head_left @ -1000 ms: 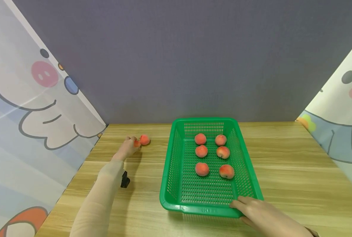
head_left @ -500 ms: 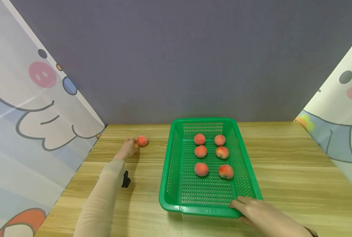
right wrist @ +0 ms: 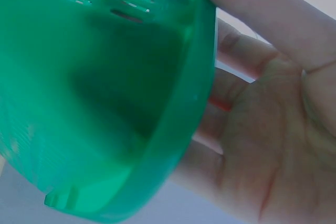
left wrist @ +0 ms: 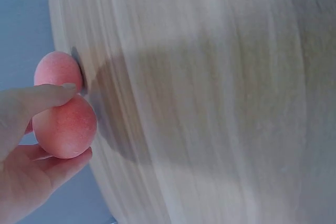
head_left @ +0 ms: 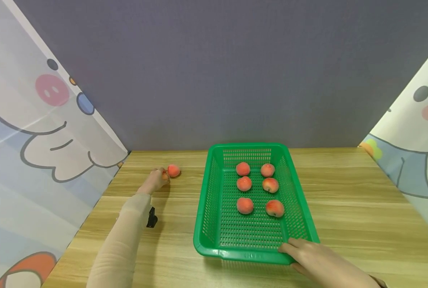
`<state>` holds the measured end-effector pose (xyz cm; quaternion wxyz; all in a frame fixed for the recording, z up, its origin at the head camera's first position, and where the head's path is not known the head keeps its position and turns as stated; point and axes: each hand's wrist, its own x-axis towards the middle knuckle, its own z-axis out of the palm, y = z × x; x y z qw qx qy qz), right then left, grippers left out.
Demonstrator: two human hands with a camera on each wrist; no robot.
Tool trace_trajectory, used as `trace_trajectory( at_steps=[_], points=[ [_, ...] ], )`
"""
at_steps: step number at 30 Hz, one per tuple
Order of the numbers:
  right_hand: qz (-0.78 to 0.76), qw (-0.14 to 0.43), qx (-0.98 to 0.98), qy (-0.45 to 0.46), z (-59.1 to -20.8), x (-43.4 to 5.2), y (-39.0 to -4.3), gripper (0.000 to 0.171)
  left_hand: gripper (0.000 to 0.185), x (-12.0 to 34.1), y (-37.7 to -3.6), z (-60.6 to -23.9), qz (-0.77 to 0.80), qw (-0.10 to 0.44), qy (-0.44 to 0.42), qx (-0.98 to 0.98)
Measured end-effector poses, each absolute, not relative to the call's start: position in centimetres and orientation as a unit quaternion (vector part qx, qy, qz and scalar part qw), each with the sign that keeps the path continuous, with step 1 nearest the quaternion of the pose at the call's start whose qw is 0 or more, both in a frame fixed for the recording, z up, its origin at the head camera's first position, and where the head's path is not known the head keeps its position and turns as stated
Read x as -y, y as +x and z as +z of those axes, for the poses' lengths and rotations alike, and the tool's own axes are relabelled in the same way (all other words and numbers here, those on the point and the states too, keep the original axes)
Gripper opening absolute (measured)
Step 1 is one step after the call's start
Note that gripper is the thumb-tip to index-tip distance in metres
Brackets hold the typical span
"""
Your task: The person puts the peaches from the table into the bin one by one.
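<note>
- We see our left hand far out on the worktop, fingers curled round one small peach; a second peach lies just beside it.
- Our right hand holds the near corner of the green basket, thumb over its rim.
- Six peaches lie inside the basket.
- We think the picking-up step is on; next calls for lifting the peach over the basket's wall.
</note>
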<state>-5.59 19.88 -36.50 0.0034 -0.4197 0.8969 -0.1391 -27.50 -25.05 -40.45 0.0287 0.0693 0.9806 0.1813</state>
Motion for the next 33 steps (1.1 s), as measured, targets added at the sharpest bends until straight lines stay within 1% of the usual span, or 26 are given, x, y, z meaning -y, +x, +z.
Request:
trace_trajectory(
  at_steps=[6,10,14,17,23,27,33],
  points=[
    [-0.136,-0.013,-0.894,-0.427,-36.7,-20.0,-5.6,0.032,0.043,24.9,-27.2,-39.5,0.178,0.015,0.074,-0.981],
    [-0.136,-0.009,-0.894,-0.426,-36.7,-20.0,-5.6,0.032,0.043,24.7,-27.2,-38.8,0.162,-0.006,0.088,-0.983],
    [-0.138,0.002,-0.897,-0.419,-36.6,-20.0,-5.6,0.031,0.039,24.2,-27.2,-38.2,0.153,-0.018,0.103,-0.983],
    [-0.139,0.011,-0.9,-0.414,-36.6,-20.0,-5.6,0.031,0.04,23.8,-27.1,-37.7,0.155,-0.018,0.111,-0.981],
    [-0.139,0.007,-0.899,-0.416,-36.6,-20.0,-5.6,0.031,0.04,22.5,-26.9,-36.4,0.164,-0.012,0.127,-0.978],
    [-0.14,0.003,-0.898,-0.417,-36.7,-20.0,-5.7,0.031,0.041,21.5,-26.8,-35.4,0.153,-0.005,0.152,-0.976],
    [-0.139,-0.006,-0.897,-0.421,-36.8,-20.0,-5.7,0.031,0.041,19.9,-26.3,-34.2,0.135,-0.02,0.204,-0.97]
  ],
)
